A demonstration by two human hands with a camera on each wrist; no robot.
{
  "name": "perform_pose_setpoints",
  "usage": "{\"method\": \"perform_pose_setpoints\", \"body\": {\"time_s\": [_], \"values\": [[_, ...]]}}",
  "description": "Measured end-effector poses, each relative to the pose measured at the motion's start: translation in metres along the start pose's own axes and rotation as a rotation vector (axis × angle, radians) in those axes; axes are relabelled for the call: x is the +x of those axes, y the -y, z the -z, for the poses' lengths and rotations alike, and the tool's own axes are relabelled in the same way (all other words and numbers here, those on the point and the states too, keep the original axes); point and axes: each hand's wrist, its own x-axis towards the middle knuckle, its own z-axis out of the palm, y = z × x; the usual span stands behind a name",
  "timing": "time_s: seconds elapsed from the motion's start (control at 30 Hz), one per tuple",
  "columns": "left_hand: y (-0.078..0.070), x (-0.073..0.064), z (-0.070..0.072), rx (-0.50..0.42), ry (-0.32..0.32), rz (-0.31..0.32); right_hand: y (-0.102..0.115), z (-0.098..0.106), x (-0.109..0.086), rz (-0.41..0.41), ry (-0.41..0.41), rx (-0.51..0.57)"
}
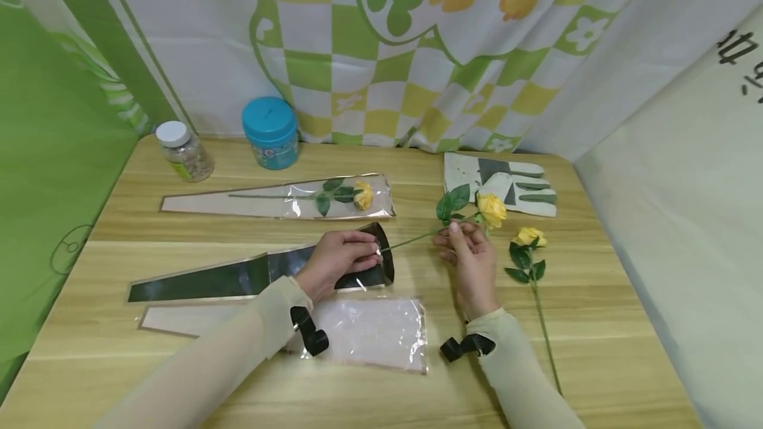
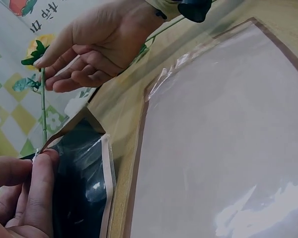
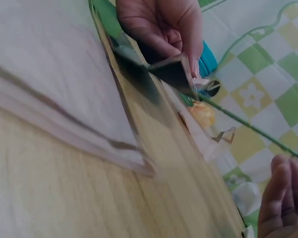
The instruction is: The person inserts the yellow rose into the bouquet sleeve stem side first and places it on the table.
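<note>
My right hand (image 1: 473, 267) pinches the stem of a yellow rose (image 1: 492, 210) just below its bloom and leaves. The stem slants down to the left, its far end at the mouth of a black flower sleeve (image 1: 199, 283). My left hand (image 1: 341, 260) grips the sleeve's upper edge between thumb and fingers. In the left wrist view, the green stem (image 2: 43, 109) meets the sleeve right at my left fingertips, and the sleeve's mouth gapes beside them. From the right wrist, the sleeve's folded edge (image 3: 176, 74) shows under my left hand; its inside is mostly hidden.
Behind lies a pale flower sleeve (image 1: 197, 204) with a yellow rose (image 1: 363, 196) on it. Another pale sleeve (image 1: 375, 333) lies in front, partly under my left forearm. At right are a loose rose (image 1: 528, 237) and work gloves (image 1: 461, 171); a jar (image 1: 189, 159) and blue tub (image 1: 269, 126) stand behind.
</note>
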Motion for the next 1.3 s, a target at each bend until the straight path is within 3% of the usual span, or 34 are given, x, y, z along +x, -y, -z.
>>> {"method": "perform_pose_setpoints", "body": {"time_s": [0.2,0.63,0.93,1.3], "values": [[-0.003,-0.001,0.000,0.014,-0.002,0.008,0.001,0.005,0.000,0.013,0.018,0.081],[-0.009,-0.001,-0.003,0.022,0.012,-0.001,0.002,0.001,-0.004,-0.104,0.116,0.299],[-0.015,-0.001,-0.007,0.054,0.011,-0.033,-0.004,-0.004,-0.010,-0.249,0.230,0.173],[-0.016,-0.002,-0.006,0.091,0.003,-0.031,-0.004,-0.004,-0.011,-0.285,0.211,0.176]]}}
